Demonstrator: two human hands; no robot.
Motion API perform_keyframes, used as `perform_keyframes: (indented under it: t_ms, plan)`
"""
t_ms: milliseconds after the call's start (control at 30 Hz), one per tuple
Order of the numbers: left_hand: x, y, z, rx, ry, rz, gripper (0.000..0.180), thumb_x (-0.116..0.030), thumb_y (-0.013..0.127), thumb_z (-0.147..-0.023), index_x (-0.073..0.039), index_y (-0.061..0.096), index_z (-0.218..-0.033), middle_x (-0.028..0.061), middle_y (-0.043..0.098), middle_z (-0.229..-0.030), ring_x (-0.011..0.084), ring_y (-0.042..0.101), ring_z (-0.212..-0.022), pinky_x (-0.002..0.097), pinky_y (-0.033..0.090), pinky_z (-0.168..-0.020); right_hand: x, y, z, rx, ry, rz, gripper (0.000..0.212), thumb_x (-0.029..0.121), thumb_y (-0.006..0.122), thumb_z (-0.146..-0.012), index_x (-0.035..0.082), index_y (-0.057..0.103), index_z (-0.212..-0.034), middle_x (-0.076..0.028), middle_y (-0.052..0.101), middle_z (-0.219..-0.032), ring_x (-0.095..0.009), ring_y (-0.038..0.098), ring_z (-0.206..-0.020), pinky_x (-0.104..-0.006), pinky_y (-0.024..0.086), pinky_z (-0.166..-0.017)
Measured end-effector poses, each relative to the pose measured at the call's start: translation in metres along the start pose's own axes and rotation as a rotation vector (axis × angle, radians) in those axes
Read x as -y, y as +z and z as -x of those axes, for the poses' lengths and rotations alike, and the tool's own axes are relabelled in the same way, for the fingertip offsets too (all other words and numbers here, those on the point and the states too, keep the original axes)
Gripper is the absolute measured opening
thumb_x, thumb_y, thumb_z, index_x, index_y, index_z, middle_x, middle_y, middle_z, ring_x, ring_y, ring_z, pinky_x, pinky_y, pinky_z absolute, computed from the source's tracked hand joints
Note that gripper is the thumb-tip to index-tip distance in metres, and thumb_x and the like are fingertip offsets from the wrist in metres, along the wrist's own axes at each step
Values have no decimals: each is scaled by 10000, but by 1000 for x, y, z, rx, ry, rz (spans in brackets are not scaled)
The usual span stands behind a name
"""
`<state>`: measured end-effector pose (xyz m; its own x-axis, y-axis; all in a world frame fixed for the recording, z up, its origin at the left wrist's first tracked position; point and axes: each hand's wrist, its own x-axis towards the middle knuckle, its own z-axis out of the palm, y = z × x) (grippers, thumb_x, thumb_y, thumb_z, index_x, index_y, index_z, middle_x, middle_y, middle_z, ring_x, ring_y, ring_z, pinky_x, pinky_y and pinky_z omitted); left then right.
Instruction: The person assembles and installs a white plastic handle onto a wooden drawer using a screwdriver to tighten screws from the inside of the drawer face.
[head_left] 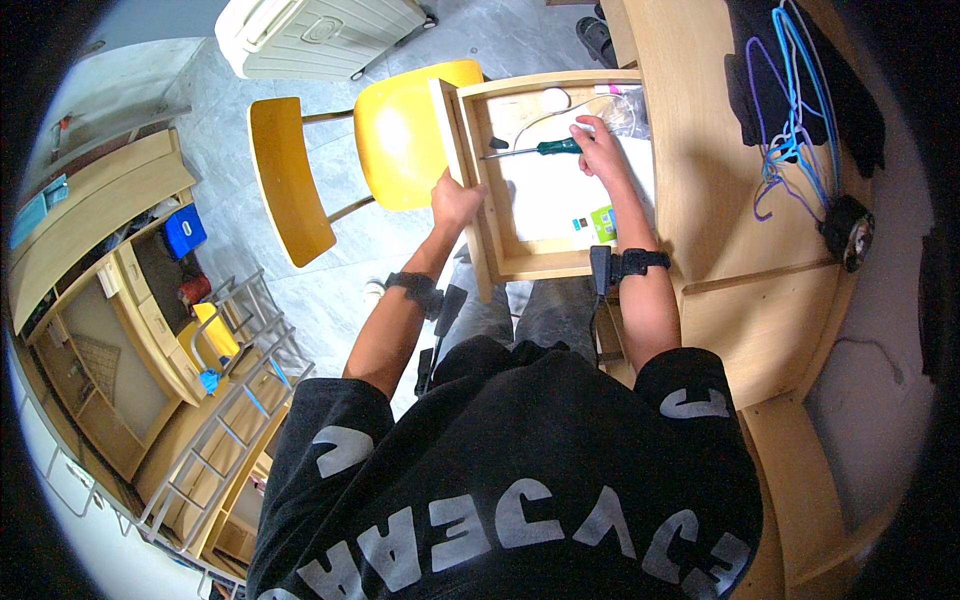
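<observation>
A pulled-out wooden drawer (545,268) lies in front of me. My left hand (458,203) is closed round the edge of its front panel, thumb on the inner side. Inside the drawer, my right hand (598,150) grips the end of a screwdriver (556,147) with a dark green handle. Its thin metal shaft points left, toward the front panel. Near it in the drawer are a white cable (527,122), a round white item (556,99), a small black piece (498,143), a clear plastic bag (628,115) and a green-and-white card (604,222).
A yellow chair (400,135) stands just left of the drawer, with a pale suitcase (320,35) beyond it. To the right is the wooden desk (690,130), with blue and purple hangers (795,130) at its far side. A metal bunk ladder (215,420) rises at left.
</observation>
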<state>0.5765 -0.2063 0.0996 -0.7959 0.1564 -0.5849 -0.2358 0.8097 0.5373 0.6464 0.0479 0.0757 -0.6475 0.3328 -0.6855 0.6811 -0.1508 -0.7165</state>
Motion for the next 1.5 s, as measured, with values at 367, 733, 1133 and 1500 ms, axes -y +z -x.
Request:
perform_keyframes:
  t_ms: [367, 733, 1133, 1500]
  plan:
    - [2, 1, -2, 3, 33, 5, 488, -182, 701, -685, 24, 562, -1105, 233, 668, -869, 338, 668, -810, 388, 527, -770, -11, -3, 4, 13, -26, -218, 455, 235, 585, -906, 55, 402, -1282, -122, 523, -1058, -147, 567, -675, -268, 486, -587]
    - [-8, -2, 3, 19, -5, 20, 472, -167, 692, -685, 6, 567, -1106, 225, 669, -877, 328, 670, -799, 390, 527, -763, -5, -3, -1, 39, 57, -102, 446, 100, 579, -883, 52, 380, -1279, -152, 526, -1037, -154, 574, -621, -262, 451, -494]
    - [-12, -3, 5, 22, -56, 43, 500, -175, 702, -680, -10, 559, -1130, 226, 666, -879, 343, 665, -823, 397, 521, -776, -12, -4, 5, -5, -116, -125, 438, 169, 605, -877, 34, 439, -1260, -108, 568, -889, -74, 475, -502, -217, 385, -427]
    - [-3, 1, 0, 8, -32, -21, 529, -195, 708, -679, 3, 545, -1142, 225, 667, -897, 359, 660, -833, 401, 520, -793, -22, -3, -9, -47, -62, -136, 302, 249, 582, -915, 62, 574, -1151, -8, 539, -695, -56, 440, -471, -203, 334, -402]
